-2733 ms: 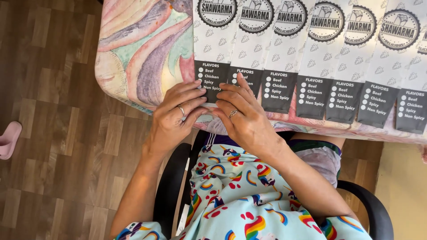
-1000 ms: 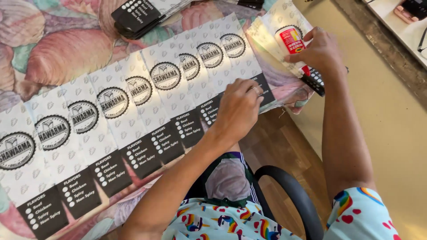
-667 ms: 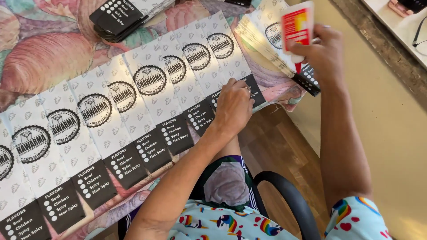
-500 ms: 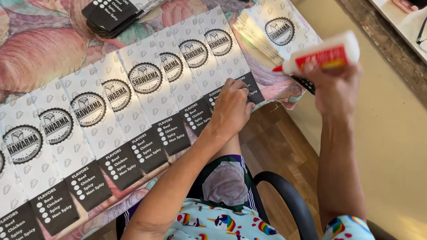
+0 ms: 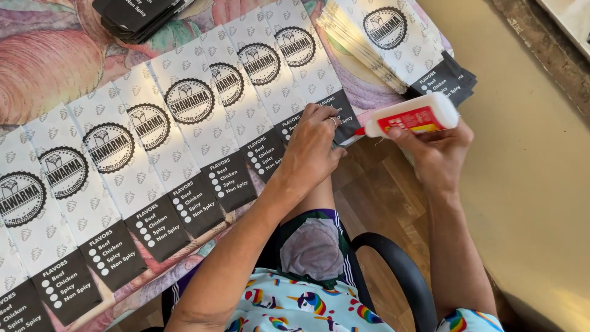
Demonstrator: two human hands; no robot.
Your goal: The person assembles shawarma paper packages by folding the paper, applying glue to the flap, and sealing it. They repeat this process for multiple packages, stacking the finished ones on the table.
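Several flat white paper bags (image 5: 184, 117) with black round emblems and black bottom strips lie overlapping in a row across the table. My left hand (image 5: 310, 147) presses on the black strip of the rightmost bag at the table's edge. My right hand (image 5: 439, 147) grips a white glue bottle (image 5: 412, 115) with a red label, held sideways. Its red tip points left at the edge of that bag, beside my left fingers.
A stack of the same bags (image 5: 393, 43) lies at the table's right end. A pile of black sheets (image 5: 138, 15) sits at the top. The tablecloth (image 5: 49, 67) has a pastel floral print. A black chair arm (image 5: 393, 270) curves below, over wooden floor.
My right hand picked up the glue bottle from the table's right end, turned it sideways and brought its tip down to the bag edge. My left hand stayed on the black strip.
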